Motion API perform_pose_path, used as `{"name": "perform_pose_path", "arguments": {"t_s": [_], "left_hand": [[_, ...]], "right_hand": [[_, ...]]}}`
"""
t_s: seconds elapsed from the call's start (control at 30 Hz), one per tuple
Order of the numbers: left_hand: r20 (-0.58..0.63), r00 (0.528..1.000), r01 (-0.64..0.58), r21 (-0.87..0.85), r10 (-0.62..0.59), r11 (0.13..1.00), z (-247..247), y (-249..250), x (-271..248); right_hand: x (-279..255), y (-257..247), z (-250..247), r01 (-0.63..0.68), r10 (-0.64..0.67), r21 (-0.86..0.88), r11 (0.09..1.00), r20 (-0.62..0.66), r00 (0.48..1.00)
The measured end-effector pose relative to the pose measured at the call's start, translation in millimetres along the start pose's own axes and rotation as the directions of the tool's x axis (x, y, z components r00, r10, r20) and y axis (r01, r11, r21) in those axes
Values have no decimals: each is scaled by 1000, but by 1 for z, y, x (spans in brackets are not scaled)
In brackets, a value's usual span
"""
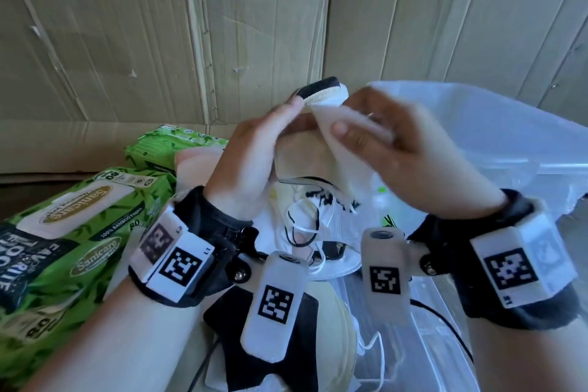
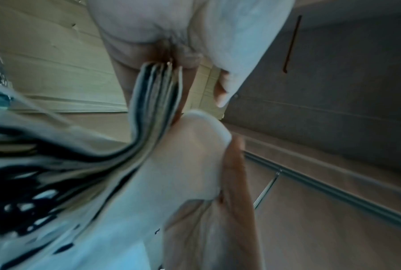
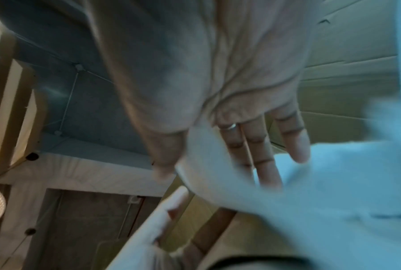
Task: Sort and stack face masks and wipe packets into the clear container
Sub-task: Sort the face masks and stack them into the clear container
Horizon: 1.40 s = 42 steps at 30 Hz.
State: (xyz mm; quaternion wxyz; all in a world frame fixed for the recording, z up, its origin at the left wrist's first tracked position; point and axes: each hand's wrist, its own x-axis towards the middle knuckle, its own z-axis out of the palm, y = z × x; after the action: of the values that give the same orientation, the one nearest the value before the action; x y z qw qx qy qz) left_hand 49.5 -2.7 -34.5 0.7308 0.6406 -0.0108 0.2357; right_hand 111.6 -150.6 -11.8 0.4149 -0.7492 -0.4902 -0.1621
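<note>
Cream-and-black face masks (image 1: 321, 137), bunched and lifted above the heap, at the clear container's (image 1: 509, 149) nine o'clock. Pinched by left hand (image 1: 254, 162) at the rim and right hand (image 1: 394, 149), thumb on top. Green wipe packets (image 1: 73, 232) at nine o'clock, untouched. Risk, probably: dangling ear loops (image 1: 302, 226) snagging the mask heap (image 1: 324, 251) underneath, dragging extras out or skewing the stack.

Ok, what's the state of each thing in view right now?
Stack of cream and black cloth face masks: lifted, gripped by both hands.
Left hand: gripping the stack.
Right hand: pinching the top mask.
Green wipe packets: lying outside the container.
Clear plastic container: open.
</note>
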Motion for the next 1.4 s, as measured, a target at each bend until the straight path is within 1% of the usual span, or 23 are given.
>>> {"name": "perform_pose_path", "arguments": {"t_s": [0.03, 0.07, 0.13, 0.17, 0.2, 0.23, 0.3, 0.33, 0.37, 0.43, 0.5, 0.57, 0.63, 0.7, 0.83, 0.93, 1.0, 1.07, 1.13, 1.27, 1.3, 1.4], "left_hand": [[22, 999, 35, -69, -34, 997, -1, 1, 0], [31, 999, 38, -82, -35, 996, -2, 2, 0], [27, 999, -20, -15, 20, 1000, -5, -1, 2], [48, 998, -34, 17, 33, 999, -5, -2, 1], [69, 997, -29, 18, 28, 999, -3, -3, 1], [102, 995, -7, -4, 7, 1000, -3, -3, 0], [156, 985, 84, -72, -72, 994, -1, -1, -2], [176, 979, 116, -87, -99, 989, 0, 0, -3], [188, 979, 84, -45, -75, 995, -1, -2, -3], [178, 984, -24, 95, 7, 995, 0, -4, -3], [191, 981, -49, 190, 12, 981, 0, -8, -2], [237, 972, -53, 235, -5, 971, -1, -9, -2], [273, 962, -72, 245, 3, 967, -1, -7, -3], [262, 965, -91, 230, 28, 969, -2, -6, -3], [226, 970, -135, 197, 89, 971, -3, -4, -1], [209, 966, -184, 139, 153, 973, -4, -1, -1], [216, 955, -229, 94, 204, 969, -5, -1, 0], [239, 942, -253, 48, 235, 966, -6, 0, 0], [267, 933, -263, 48, 242, 964, -6, 1, -1], [258, 946, -232, 120, 196, 965, -5, 0, -2], [255, 949, -221, 131, 183, 966, -4, -1, -2], [235, 961, -182, 130, 148, 975, -2, -1, -3]], "right_hand": [[-1, -1, 2, 4, -8, 33, 999, 104, 995], [-1, 0, 2, -21, 4, 112, 994, 153, 988], [-2, 0, -4, -119, 62, 366, 923, 164, 985], [-3, 3, -8, -140, 75, 432, 891, 163, 984], [-3, 5, -11, -136, 72, 408, 903, 169, 983], [-4, 7, -12, -116, 56, 326, 938, 188, 981], [-4, 10, -10, -42, 7, 147, 988, 231, 973], [-4, 10, -8, -27, 1, 106, 994, 237, 971], [-3, 10, -7, -28, 8, 80, 996, 239, 971], [-2, 10, -4, -41, 32, 30, 999, 242, 970], [-2, 10, -5, -50, 57, -34, 998, 239, 969], [-1, 12, -7, -38, 66, -156, 987, 179, 982], [-1, 14, -12, -24, 50, -272, 962, 90, 995], [-1, 15, -17, -11, 12, -277, 961, 2, 1000], [-2, 17, -21, 26, -42, -169, 985, -92, 995], [-2, 16, -20, 29, -43, -58, 998, -242, 969], [-3, 13, -21, 38, -46, -33, 999, -300, 953], [-5, 9, -22, 47, -62, -55, 997, -306, 950], [-5, 8, -23, 53, -77, -92, 994, -274, 959], [-4, 7, -21, 40, -52, -174, 984, -69, 996], [-4, 7, -20, 39, -50, -196, 980, -49, 998], [-4, 10, -19, 37, -59, -201, 979, -107, 993]]}}
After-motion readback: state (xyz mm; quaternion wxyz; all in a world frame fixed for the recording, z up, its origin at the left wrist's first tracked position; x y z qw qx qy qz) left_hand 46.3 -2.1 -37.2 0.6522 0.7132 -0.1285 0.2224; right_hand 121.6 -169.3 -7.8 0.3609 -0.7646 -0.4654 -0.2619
